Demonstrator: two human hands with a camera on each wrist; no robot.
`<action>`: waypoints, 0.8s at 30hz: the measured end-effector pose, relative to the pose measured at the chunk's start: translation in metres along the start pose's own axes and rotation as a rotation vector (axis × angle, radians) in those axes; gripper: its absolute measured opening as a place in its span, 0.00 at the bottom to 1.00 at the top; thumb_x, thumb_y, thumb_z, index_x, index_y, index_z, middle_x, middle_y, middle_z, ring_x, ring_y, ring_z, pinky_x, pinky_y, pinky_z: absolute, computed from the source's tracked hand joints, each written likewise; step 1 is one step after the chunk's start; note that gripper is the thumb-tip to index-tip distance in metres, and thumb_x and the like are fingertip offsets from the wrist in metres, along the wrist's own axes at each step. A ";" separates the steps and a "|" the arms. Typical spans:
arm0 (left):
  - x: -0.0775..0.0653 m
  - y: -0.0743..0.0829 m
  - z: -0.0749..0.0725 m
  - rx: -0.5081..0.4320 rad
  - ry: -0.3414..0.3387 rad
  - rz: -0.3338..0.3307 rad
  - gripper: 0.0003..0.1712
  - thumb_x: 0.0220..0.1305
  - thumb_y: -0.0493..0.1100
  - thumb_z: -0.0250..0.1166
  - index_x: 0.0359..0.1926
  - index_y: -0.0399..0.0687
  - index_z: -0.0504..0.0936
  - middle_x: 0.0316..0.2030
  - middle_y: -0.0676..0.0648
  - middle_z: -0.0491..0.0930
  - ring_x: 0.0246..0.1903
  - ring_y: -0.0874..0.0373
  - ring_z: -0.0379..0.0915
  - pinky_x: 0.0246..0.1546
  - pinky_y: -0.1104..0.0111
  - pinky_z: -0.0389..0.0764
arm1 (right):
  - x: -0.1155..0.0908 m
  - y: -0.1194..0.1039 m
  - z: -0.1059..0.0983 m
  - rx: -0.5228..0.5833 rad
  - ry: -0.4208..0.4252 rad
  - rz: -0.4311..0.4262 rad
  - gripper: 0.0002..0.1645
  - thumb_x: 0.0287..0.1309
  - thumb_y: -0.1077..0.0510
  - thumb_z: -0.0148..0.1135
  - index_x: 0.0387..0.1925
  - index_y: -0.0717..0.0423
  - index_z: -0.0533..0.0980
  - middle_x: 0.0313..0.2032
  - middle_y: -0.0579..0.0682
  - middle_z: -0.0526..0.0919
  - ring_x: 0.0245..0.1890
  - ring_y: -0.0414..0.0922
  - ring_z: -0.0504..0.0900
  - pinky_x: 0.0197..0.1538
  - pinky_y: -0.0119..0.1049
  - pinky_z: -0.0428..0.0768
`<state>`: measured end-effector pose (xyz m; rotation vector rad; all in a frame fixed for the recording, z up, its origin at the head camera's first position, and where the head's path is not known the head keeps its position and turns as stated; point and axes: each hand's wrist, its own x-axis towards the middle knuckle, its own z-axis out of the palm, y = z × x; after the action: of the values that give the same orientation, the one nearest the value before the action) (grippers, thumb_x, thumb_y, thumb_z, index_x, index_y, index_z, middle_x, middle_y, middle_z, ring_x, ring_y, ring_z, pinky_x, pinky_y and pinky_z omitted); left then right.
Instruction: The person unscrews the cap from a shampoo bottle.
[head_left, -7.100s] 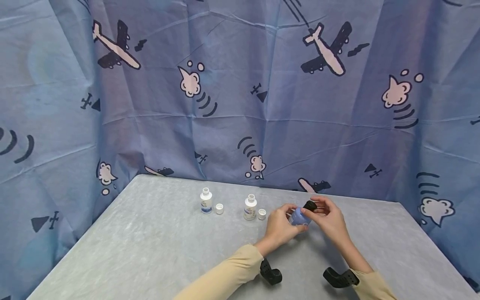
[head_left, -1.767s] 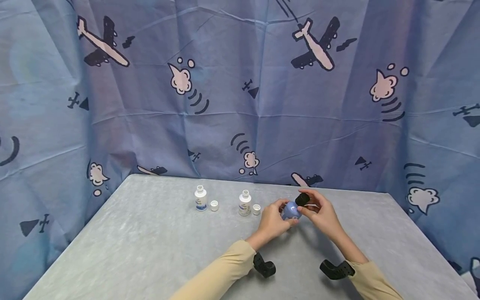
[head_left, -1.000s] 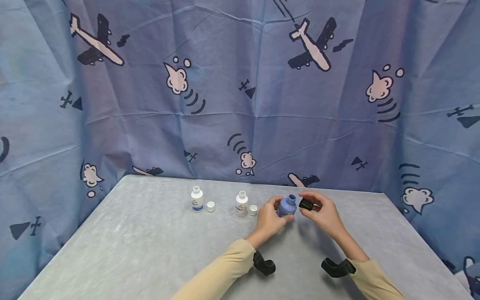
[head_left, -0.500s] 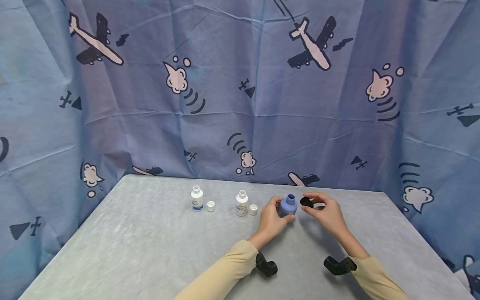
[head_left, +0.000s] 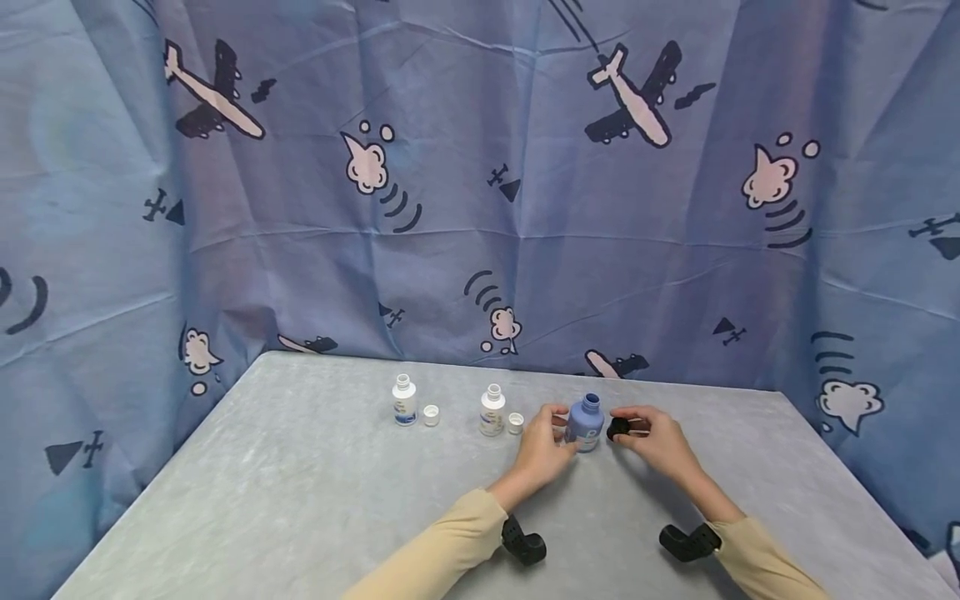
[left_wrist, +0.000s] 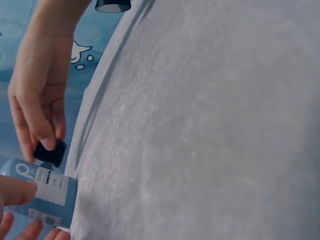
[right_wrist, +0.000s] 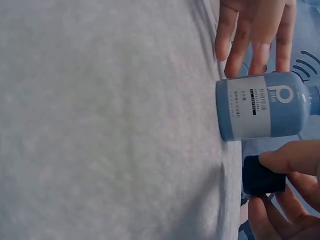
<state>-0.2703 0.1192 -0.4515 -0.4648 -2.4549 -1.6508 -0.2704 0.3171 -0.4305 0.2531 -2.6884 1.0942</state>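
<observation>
A blue bottle (head_left: 585,423) with a white label stands uncapped and upright on the table, its neck bare. My left hand (head_left: 543,446) is at the bottle's left side, fingers fairly straight. In the right wrist view, the left fingertips (right_wrist: 260,57) lie right at the bottle's edge and do not wrap it. To the right of the bottle, my right hand (head_left: 660,442) pinches a black cap (head_left: 618,427) between thumb and fingers. The right wrist view shows the cap (right_wrist: 262,176) low beside the bottle (right_wrist: 265,107), close over the table.
Two open white bottles, a left one (head_left: 404,400) and a middle one (head_left: 492,410), stand to the left of the blue bottle. Each has a white cap beside it, one cap (head_left: 431,415) and another cap (head_left: 515,423). A patterned curtain (head_left: 480,208) hangs behind the table (head_left: 300,500).
The right hand took the black cap off the blue bottle and moved it right and down toward the table. The left hand set the bottle upright on the table and loosened its grip.
</observation>
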 end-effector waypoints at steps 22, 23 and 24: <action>-0.034 0.008 -0.079 0.137 0.057 0.246 0.14 0.65 0.33 0.55 0.46 0.42 0.85 0.46 0.45 0.85 0.49 0.53 0.81 0.50 0.64 0.80 | -0.008 0.017 -0.004 -0.116 0.004 -0.033 0.17 0.61 0.59 0.62 0.48 0.65 0.79 0.47 0.64 0.81 0.45 0.58 0.82 0.45 0.49 0.82; -0.038 0.009 -0.088 0.150 0.080 0.269 0.14 0.65 0.33 0.56 0.47 0.41 0.84 0.48 0.44 0.84 0.51 0.52 0.80 0.52 0.62 0.79 | -0.009 0.017 -0.005 -0.123 0.027 -0.060 0.16 0.64 0.58 0.59 0.48 0.65 0.79 0.47 0.64 0.82 0.46 0.59 0.82 0.46 0.49 0.82; -0.041 0.008 -0.097 0.177 0.100 0.293 0.15 0.65 0.34 0.56 0.48 0.41 0.84 0.50 0.43 0.83 0.53 0.50 0.78 0.55 0.60 0.77 | -0.011 0.016 -0.006 -0.146 0.050 -0.091 0.17 0.66 0.57 0.56 0.49 0.65 0.79 0.48 0.64 0.82 0.48 0.60 0.81 0.48 0.51 0.81</action>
<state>-0.2337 0.0254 -0.4189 -0.6615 -2.3026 -1.2986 -0.2628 0.3336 -0.4400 0.3141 -2.6677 0.8632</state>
